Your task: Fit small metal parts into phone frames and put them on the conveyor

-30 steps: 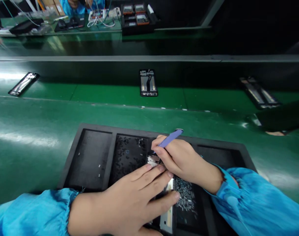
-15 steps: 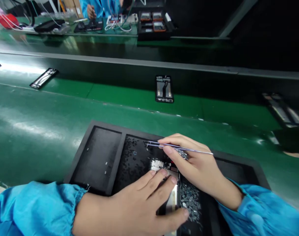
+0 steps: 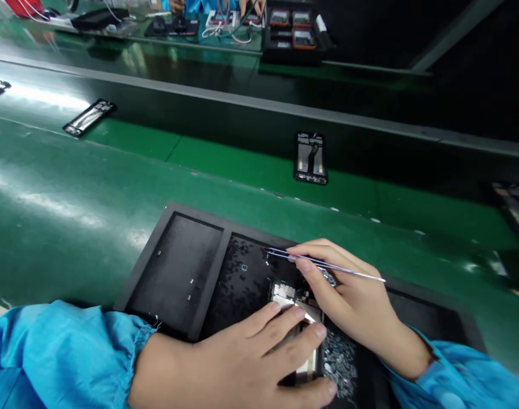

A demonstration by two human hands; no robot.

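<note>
A black foam tray (image 3: 176, 227) with compartments lies on the green bench in front of me. Its middle compartment (image 3: 237, 278) holds several tiny dark parts. My left hand (image 3: 242, 363) lies flat, fingers stretched, pressing a phone chassis (image 3: 287, 294) down on the tray. My right hand (image 3: 353, 301) pinches a pair of thin metal tweezers (image 3: 327, 265), held nearly level, tips pointing left just above the chassis top and the small parts. Both sleeves are blue.
A green conveyor belt runs behind the tray with phone frames on it: one (image 3: 311, 157) straight ahead, one (image 3: 88, 117) at the left. A dark rail (image 3: 242, 102) divides the belt from a far bench with a tray of devices (image 3: 294, 28) and another person's hands (image 3: 178, 5).
My right hand swung the tweezers from upright to nearly level and lifted off the chassis. The view shifted left; my left hand stayed pressed on the chassis.
</note>
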